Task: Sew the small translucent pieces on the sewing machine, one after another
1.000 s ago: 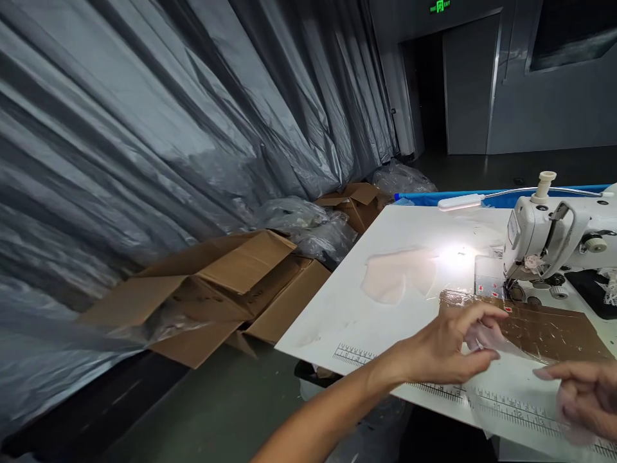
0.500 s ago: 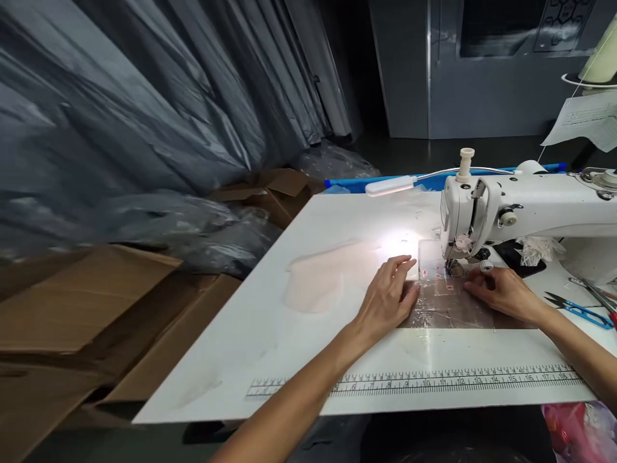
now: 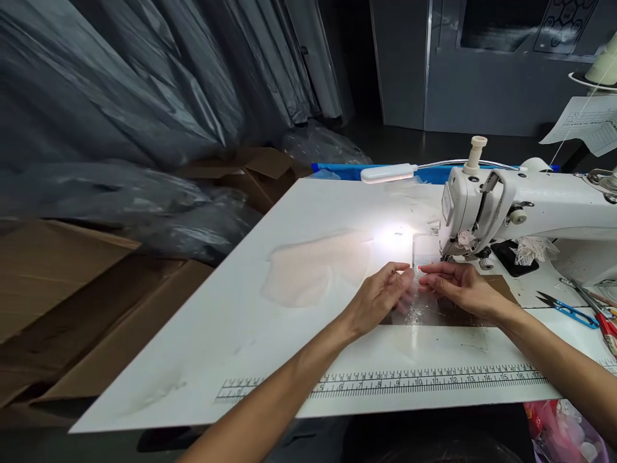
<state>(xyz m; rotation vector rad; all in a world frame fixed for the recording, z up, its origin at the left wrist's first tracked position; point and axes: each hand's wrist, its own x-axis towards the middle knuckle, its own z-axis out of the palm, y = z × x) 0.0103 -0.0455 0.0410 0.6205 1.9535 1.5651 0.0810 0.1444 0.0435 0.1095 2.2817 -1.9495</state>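
Your left hand [image 3: 383, 296] and right hand [image 3: 457, 286], fingers curled, meet at a thin, clear plastic film [image 3: 414, 313], seven o'clock from the white metal sewing machine [image 3: 540, 199]; grip cannot be told. Stitching is indiscernible. A pale-peach, sheer sheet [image 3: 303, 273] lies unhandled at nine o'clock.

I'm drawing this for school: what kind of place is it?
It looks like a sewing workshop: there's a white sewing machine, a cone of thread, and a white table with ruler marks along its front edge.

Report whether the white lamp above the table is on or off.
On: a bright glare lies on the table below the lamp, just beyond the left hand.
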